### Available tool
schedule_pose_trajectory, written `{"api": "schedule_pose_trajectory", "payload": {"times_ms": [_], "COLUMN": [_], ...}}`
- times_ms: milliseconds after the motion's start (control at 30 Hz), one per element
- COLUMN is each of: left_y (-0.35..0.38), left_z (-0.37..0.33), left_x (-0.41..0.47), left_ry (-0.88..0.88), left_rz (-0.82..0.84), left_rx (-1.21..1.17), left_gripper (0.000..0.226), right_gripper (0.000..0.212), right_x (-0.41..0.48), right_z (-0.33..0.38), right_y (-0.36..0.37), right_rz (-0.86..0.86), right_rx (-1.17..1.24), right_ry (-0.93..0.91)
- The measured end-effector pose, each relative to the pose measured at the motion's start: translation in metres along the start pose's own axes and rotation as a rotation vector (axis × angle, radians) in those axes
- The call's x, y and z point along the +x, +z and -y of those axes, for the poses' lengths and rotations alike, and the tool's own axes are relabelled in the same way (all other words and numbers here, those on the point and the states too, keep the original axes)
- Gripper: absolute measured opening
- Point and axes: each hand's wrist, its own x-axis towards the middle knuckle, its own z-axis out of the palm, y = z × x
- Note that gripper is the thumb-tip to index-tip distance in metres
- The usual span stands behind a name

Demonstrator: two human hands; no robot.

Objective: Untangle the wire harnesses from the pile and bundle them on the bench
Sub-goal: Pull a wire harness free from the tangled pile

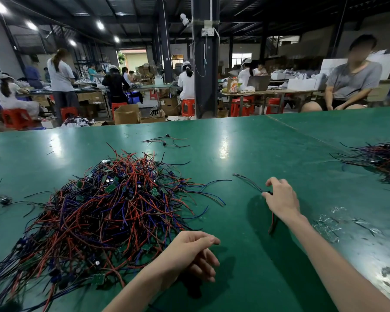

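Note:
A big tangled pile of red, blue and black wire harnesses [104, 208] with small green circuit boards lies on the green bench [245, 149], left of centre. My right hand [280, 199] pinches one harness [248, 182] by its small black part; dark wires stretch up-left over the bench and red and black wires hang below my wrist. My left hand [189, 253] hovers at the pile's right edge, fingers loosely curled, holding nothing.
A second heap of wires [383, 158] sits at the right edge. A few loose harnesses [164, 140] lie farther back, stray ones at the far left [2, 200]. Clear plastic scraps [329, 224] lie to the right. People work at benches behind.

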Motion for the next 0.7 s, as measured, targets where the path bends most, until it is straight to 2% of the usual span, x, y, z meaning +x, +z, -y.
{"api": "schedule_pose_trajectory", "payload": {"times_ms": [67,167,233,300,400,467,567,633,700], "left_y": [-0.001,-0.002,-0.003,-0.004,-0.005,-0.006,-0.005,-0.003,-0.002], "left_z": [0.001,0.002,0.002,0.002,0.002,0.001,0.002,0.002,0.002], "left_x": [0.0,0.001,0.001,0.001,0.001,0.001,0.001,0.002,0.002], "left_ry": [0.008,0.02,0.027,0.036,0.05,0.057,0.078,0.104,0.142], "left_rz": [-0.006,-0.012,-0.017,-0.026,-0.042,-0.053,-0.077,-0.105,-0.14], "left_rx": [-0.003,0.0,0.009,0.014,0.012,0.005,0.009,0.018,0.019], "left_gripper": [0.021,0.02,0.02,0.02,0.02,0.02,0.018,0.017,0.016], "right_gripper": [0.029,0.031,0.044,0.057,0.061,0.06,0.043,0.033,0.033], "right_x": [0.001,-0.001,-0.003,-0.003,-0.005,-0.007,-0.013,-0.02,-0.025], "right_z": [-0.002,-0.004,-0.005,-0.007,-0.007,-0.002,0.022,0.049,0.076], "right_y": [0.001,0.004,0.005,0.004,0.002,0.003,0.006,0.011,0.023], "right_rz": [0.084,0.3,0.36,0.374,0.358,0.24,0.053,0.128,0.284], "right_rx": [-0.047,-0.192,-0.249,-0.243,-0.249,-0.269,-0.058,0.07,0.063], "right_ry": [-0.094,-0.163,-0.167,-0.142,-0.134,-0.188,-0.303,-0.359,-0.39]}}
